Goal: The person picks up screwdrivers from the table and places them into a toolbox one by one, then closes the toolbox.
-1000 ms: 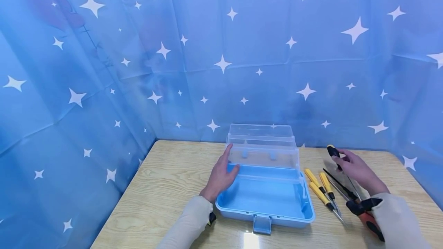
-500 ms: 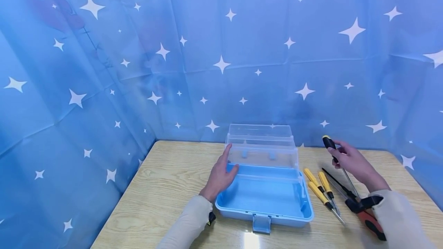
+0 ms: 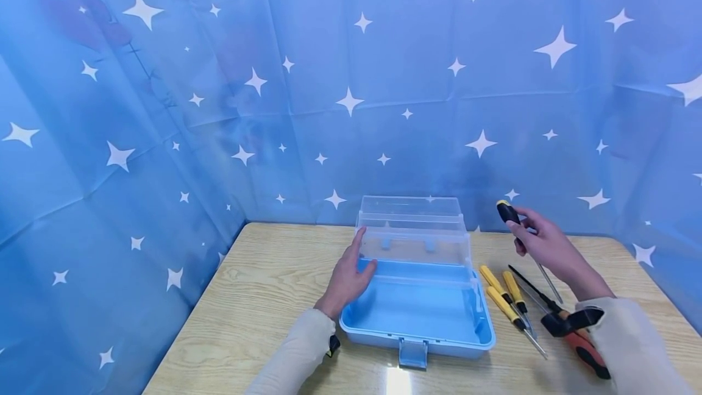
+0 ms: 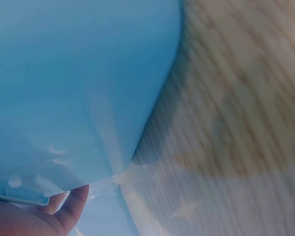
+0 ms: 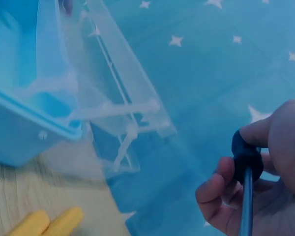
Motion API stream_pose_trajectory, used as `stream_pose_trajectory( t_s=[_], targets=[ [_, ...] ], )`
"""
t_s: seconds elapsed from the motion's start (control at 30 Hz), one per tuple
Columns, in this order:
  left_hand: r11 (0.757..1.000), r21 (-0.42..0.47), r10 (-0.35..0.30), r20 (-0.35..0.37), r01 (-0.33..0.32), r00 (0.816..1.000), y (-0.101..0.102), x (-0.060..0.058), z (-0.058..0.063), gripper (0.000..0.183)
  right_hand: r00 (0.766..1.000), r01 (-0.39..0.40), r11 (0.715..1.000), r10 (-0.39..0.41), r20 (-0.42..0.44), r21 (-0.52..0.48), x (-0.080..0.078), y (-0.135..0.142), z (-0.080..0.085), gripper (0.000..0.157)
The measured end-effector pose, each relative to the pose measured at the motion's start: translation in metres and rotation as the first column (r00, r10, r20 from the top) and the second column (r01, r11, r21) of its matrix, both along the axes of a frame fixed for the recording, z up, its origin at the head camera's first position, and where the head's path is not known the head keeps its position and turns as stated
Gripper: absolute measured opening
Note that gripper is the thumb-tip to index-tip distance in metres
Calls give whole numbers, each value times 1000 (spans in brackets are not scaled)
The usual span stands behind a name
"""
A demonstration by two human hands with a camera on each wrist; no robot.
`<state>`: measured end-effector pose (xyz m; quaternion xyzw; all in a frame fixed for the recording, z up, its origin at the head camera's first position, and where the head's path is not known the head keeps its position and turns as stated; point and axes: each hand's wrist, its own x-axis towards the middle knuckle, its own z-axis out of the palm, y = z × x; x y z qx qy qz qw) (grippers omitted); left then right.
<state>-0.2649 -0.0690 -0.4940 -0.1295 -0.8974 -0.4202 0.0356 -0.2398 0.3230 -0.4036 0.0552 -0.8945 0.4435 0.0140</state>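
Observation:
A light blue toolbox stands on the table with its clear lid raised at the back. My left hand rests on its left rim, fingers fairly straight and thumb over the edge; the left wrist view shows the box wall close up. To the right of the box, my right hand holds a screwdriver by its black handle with a yellow end, above the table. The shaft slants down past the palm. Inside the box, only the bare blue floor shows.
Several yellow-handled screwdrivers lie right of the box. Beside them are a thin black-shafted tool and a red-and-black handle, partly behind the right sleeve. A small black-and-yellow item peeks out by the left sleeve. A starry curtain hangs behind.
My right hand has lifted the screwdriver upward and a little to the left, away from the other tools. The left hand has stayed on the toolbox rim.

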Motion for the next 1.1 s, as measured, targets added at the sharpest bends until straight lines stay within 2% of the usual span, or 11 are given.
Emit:
stream_pose_trajectory(
  t_s=[0.47,0.8,1.1],
  targets=[
    [1000,4,1,-14,-1,1000,-2,-1,-1,74,997,-33,999,32,-66,-21,5,-28,21,65],
    [1000,14,-2,7,2,1000,-1,-2,-3,74,991,-99,994,95,-92,-36,5,-49,28,59],
    [1000,13,-11,8,11,1000,-1,-1,0,74,980,-172,984,166,-114,-48,4,-67,40,53]
  ],
)
